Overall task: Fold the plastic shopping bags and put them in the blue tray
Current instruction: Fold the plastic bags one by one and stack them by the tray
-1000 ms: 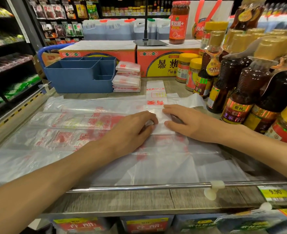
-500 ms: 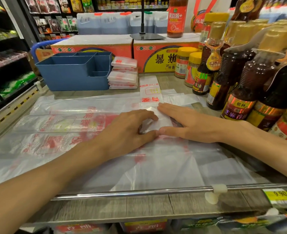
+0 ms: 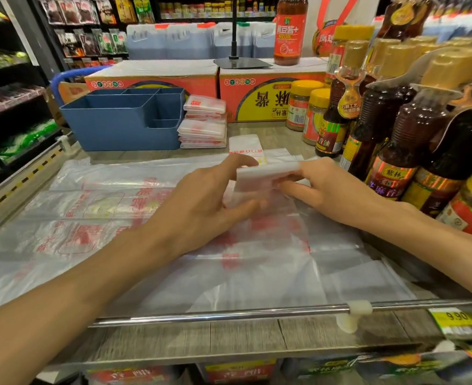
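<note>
I hold the half-folded bag [image 3: 268, 177] pinched between my left hand [image 3: 210, 201] and right hand [image 3: 332, 190], a little in front of the blue tray [image 3: 123, 129], and I should press each fold flat so it does not spring open.

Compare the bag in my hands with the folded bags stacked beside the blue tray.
The bag in the hands is raised, half-folded and gripped at both ends; the stacked bags lie flat in compact squares, untouched, right of the blue tray. Both are translucent with red print.
</note>
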